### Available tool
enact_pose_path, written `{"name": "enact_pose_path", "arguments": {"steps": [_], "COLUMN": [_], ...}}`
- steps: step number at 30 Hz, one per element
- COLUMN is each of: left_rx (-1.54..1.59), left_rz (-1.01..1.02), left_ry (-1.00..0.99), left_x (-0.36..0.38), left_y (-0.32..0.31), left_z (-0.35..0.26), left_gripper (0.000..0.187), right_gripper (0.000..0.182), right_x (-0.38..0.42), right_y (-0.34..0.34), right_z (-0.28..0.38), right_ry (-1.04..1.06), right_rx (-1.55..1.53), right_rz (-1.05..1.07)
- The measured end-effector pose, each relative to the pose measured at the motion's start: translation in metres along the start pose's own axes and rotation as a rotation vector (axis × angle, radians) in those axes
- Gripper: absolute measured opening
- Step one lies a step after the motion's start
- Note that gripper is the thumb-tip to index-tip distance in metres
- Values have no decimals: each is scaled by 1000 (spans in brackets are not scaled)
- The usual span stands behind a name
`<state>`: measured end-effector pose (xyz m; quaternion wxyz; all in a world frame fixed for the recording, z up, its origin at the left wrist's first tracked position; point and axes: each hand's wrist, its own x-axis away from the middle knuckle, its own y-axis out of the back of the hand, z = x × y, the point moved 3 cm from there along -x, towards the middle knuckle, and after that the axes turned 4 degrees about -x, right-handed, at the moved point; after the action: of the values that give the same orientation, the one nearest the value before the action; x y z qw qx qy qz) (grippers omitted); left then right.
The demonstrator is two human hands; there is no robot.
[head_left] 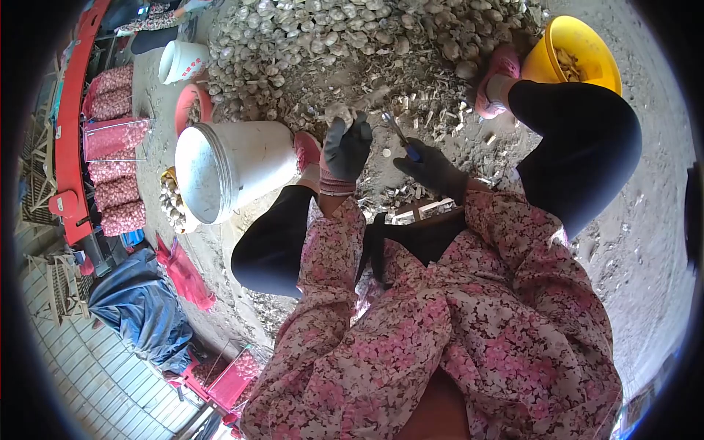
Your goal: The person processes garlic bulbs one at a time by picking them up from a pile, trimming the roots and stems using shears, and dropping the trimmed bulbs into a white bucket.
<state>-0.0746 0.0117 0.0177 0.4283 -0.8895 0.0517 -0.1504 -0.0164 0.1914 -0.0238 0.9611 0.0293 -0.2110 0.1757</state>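
My left hand (347, 150), in a dark glove, is closed around a garlic bulb (339, 113) that shows above its fingertips. To its right, my right hand (431, 168), also gloved, grips the blue handle of a cutting tool (397, 132). The tool's metal end points up and left, a short way from the bulb. Beneath both hands, cut stem pieces (422, 108) and dry skins lie scattered on the dirt floor. A large heap of garlic (323, 33) spreads out beyond them.
A white bucket (257, 158) lies tipped near my left foot. Beyond my right foot is a yellow bucket (598, 55) with some pieces inside. Farther left are another white bucket (173, 61), red net sacks (117, 190) and a red metal beam (71, 139). Another person's arm shows at top left.
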Motion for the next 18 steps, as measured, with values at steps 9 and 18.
{"name": "enact_pose_path", "arguments": {"steps": [9, 18], "left_rx": [139, 164], "left_rz": [-51, -2], "left_ry": [-23, -542], "left_x": [17, -29], "left_y": [0, 33], "left_z": [-1, -153], "left_gripper": [21, 60], "right_gripper": [28, 21], "right_x": [-19, -31], "right_y": [-2, -2], "right_z": [-13, 9], "right_ry": [265, -330], "right_rx": [140, -662], "right_rz": [-82, -151]}}
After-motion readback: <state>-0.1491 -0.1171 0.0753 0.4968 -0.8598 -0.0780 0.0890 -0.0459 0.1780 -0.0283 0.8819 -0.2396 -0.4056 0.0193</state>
